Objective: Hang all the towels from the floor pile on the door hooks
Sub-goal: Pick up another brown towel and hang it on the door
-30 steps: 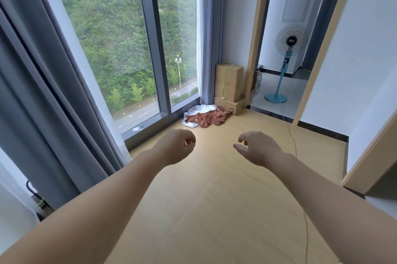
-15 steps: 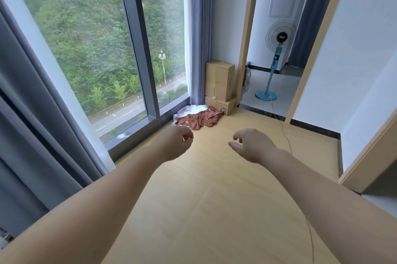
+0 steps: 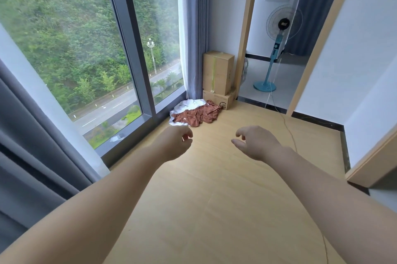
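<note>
A small pile of towels lies on the wooden floor in the far corner by the window: a rust-brown towel (image 3: 198,114) crumpled on top of a white towel (image 3: 187,105). Both my arms reach forward over the floor, well short of the pile. My left hand (image 3: 175,142) hangs with fingers loosely curled and holds nothing. My right hand (image 3: 254,142) is likewise empty, fingers relaxed and slightly bent. No door hooks are in view.
Two stacked cardboard boxes (image 3: 218,72) stand just behind the pile, beside a doorway. A blue pedestal fan (image 3: 277,49) stands in the room beyond; its cord (image 3: 287,128) trails across the floor on the right. Grey curtains (image 3: 32,145) hang at the left by the large window.
The view has come closer to the corner and turned a little to the left. Both hands stay raised and empty in about the same pose.
</note>
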The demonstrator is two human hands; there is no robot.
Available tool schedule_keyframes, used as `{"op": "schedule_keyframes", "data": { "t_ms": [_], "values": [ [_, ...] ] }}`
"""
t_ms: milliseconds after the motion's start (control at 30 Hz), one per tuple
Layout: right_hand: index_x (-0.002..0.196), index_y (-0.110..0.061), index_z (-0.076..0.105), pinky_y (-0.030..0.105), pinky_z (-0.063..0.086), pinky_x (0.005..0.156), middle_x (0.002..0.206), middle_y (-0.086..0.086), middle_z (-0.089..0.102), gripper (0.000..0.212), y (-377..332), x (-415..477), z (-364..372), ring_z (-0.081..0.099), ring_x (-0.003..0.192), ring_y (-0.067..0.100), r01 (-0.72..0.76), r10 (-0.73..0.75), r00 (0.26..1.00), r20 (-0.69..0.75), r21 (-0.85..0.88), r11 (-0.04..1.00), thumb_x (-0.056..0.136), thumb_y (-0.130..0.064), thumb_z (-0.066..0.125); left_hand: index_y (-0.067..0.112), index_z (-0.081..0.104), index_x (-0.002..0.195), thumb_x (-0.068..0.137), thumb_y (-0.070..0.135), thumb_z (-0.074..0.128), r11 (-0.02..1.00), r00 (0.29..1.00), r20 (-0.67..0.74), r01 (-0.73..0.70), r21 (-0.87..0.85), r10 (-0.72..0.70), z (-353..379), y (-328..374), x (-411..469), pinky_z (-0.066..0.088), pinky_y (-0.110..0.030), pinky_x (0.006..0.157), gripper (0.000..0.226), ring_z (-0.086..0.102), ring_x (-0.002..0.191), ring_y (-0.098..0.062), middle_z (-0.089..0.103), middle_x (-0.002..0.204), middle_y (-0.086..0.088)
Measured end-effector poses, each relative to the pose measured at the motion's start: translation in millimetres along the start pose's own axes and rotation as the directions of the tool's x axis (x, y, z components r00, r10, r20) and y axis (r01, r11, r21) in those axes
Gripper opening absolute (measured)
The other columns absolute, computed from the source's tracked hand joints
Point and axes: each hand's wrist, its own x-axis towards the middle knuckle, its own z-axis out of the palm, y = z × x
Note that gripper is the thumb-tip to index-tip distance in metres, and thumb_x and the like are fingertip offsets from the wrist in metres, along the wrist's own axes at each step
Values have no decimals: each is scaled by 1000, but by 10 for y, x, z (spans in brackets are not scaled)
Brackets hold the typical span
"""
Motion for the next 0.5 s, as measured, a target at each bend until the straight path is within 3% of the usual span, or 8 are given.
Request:
{"op": "schedule_keyframes", "data": {
  "t_ms": [500],
  "values": [
    [129,-21,56,32,47,81,124,3,60,41,877,1780,183,56,109,21,41,-45,995,86,45,998,96,-44,47,20,57,117,92,27,56,992,989,84,124,-1,-123,549,-82,1787,50,-31,79,25,58,89,-16,56,90,11]
  ]
}}
